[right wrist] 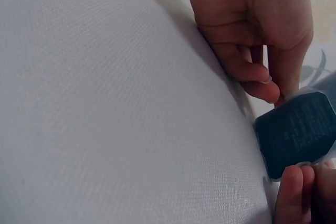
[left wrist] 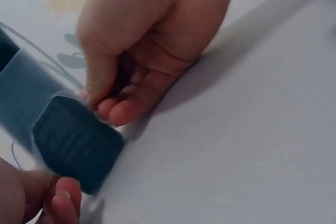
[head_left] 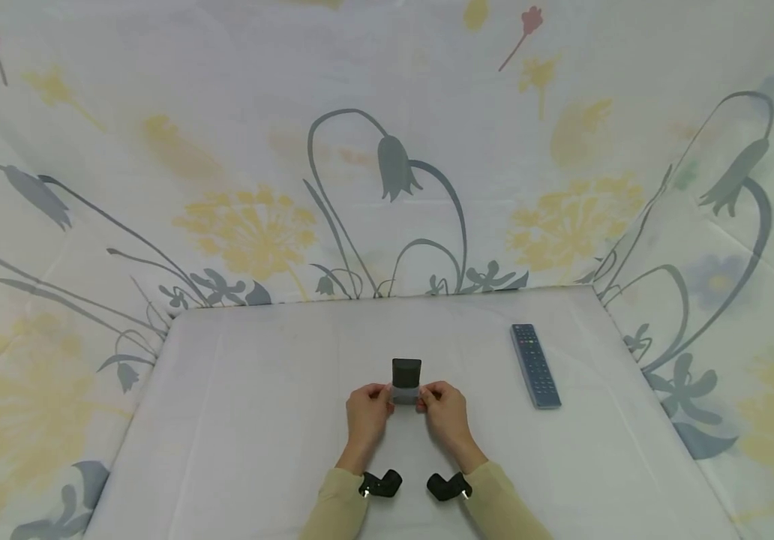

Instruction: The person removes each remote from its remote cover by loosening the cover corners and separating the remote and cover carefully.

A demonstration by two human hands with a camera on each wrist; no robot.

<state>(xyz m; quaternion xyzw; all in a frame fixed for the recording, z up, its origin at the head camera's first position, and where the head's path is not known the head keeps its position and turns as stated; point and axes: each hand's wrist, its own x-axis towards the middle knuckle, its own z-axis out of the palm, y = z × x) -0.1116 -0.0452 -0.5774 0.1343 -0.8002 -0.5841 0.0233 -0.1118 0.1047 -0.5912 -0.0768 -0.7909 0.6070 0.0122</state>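
A small dark block [head_left: 406, 373] stands in front of me, grey along its near side in the head view. Faint print covers one face of the block [left wrist: 79, 142] in the left wrist view, and a cloudy translucent film [left wrist: 29, 98] wraps part of it. I cannot tell what the block is. My left hand [head_left: 368, 412] pinches its left side near the lower end, thumb against fingertips. On the opposite side my right hand [head_left: 446, 414] does the same, with thumb and fingers at the block's edge. Whether they grip film or block is too blurred to tell.
A dark remote control [head_left: 535, 366] with many buttons lies to the right on the white-covered table [head_left: 259, 420]. Flower-printed cloth [head_left: 468, 172] rises behind the table and along both sides. A black wrist camera [head_left: 382, 484] sits inside each cuff.
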